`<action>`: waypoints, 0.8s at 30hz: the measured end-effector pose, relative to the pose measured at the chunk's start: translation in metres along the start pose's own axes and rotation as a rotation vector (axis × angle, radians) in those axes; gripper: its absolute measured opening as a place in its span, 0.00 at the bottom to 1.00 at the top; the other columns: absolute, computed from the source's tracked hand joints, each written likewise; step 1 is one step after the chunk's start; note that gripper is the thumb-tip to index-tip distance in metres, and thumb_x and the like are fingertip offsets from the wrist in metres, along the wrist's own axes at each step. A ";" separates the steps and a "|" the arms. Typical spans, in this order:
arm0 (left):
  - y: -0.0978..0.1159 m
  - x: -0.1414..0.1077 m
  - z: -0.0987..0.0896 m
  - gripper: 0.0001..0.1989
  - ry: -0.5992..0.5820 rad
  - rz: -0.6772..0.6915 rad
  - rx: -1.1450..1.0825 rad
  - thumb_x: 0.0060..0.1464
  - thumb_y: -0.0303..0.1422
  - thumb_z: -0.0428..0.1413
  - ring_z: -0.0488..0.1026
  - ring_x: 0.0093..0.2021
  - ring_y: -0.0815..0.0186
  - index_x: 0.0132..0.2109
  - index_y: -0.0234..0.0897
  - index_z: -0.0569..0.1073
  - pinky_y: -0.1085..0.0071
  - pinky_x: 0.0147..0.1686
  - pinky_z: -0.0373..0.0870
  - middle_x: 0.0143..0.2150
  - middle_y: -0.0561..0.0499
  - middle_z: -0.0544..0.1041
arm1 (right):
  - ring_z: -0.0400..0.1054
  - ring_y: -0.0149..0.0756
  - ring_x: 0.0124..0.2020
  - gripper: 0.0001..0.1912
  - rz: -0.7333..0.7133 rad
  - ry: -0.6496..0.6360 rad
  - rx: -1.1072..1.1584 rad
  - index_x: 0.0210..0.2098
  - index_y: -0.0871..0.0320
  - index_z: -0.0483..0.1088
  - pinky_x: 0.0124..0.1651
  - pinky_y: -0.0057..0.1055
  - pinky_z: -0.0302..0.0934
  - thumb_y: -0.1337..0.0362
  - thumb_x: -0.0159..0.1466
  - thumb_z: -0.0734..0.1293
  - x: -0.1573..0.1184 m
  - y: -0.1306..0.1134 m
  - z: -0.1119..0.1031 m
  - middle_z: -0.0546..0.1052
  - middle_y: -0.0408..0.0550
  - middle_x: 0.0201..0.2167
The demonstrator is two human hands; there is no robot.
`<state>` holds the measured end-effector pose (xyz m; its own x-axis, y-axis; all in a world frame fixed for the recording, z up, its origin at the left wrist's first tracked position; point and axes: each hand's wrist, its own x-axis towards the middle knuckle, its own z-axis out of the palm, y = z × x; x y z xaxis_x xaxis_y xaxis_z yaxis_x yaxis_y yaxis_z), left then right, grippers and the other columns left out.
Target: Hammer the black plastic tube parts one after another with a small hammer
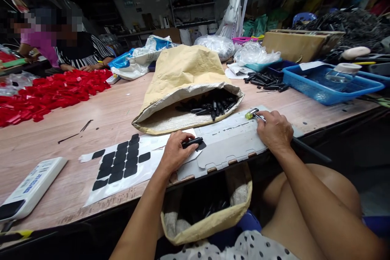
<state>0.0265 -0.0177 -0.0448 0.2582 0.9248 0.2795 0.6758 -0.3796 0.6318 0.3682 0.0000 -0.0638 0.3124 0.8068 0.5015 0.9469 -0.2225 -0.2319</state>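
Observation:
My left hand (177,150) is closed around a short black tube-shaped piece (194,142), held low over the work board at the table's front edge. Beside that hand, a white backing sheet (143,176) carries several rounded black square stickers (118,162). Closed on the shaft of a small hammer (251,113), my right hand (276,131) rests by the right end of the grey-white board (231,146). The hammer's head has a yellow-green face, and its dark handle sticks out behind the hand. Just beyond both hands, an open tan sack (185,65) spills black pieces (215,107) at its mouth.
A second open sack (210,229) hangs below the table edge above my lap. Left are a white power strip (36,187) and a red heap of parts (57,93), with a co-worker (85,50) behind. Blue basket (329,89) and loose black pieces (265,80) lie right.

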 end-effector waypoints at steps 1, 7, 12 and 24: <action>0.000 0.000 -0.001 0.08 -0.001 -0.010 -0.016 0.53 0.34 0.63 0.70 0.44 0.59 0.42 0.41 0.79 0.64 0.44 0.66 0.39 0.51 0.77 | 0.65 0.44 0.40 0.16 0.000 -0.008 0.002 0.49 0.51 0.77 0.37 0.38 0.49 0.60 0.67 0.62 0.001 0.001 0.000 0.75 0.53 0.42; -0.001 0.002 -0.001 0.07 -0.028 -0.061 -0.071 0.51 0.32 0.64 0.70 0.45 0.60 0.39 0.41 0.79 0.64 0.45 0.66 0.39 0.51 0.78 | 0.68 0.42 0.37 0.19 0.053 0.051 0.267 0.52 0.54 0.77 0.42 0.38 0.60 0.62 0.64 0.64 0.004 -0.004 -0.023 0.77 0.52 0.38; 0.000 0.005 0.000 0.09 -0.052 -0.120 -0.061 0.50 0.32 0.66 0.70 0.45 0.59 0.40 0.41 0.79 0.64 0.45 0.65 0.38 0.52 0.77 | 0.73 0.42 0.47 0.17 -0.116 0.031 0.726 0.53 0.53 0.77 0.53 0.40 0.66 0.60 0.67 0.64 -0.024 -0.063 -0.059 0.80 0.51 0.46; 0.002 0.003 -0.001 0.09 -0.020 -0.105 -0.059 0.49 0.31 0.67 0.71 0.45 0.60 0.39 0.41 0.79 0.65 0.47 0.66 0.40 0.53 0.78 | 0.72 0.39 0.40 0.16 -0.362 -0.303 0.789 0.52 0.55 0.76 0.46 0.36 0.66 0.66 0.69 0.61 -0.074 -0.136 -0.043 0.78 0.50 0.38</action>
<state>0.0281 -0.0159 -0.0423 0.2024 0.9597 0.1951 0.6582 -0.2809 0.6985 0.2198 -0.0532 -0.0336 -0.1316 0.8881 0.4404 0.6223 0.4198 -0.6607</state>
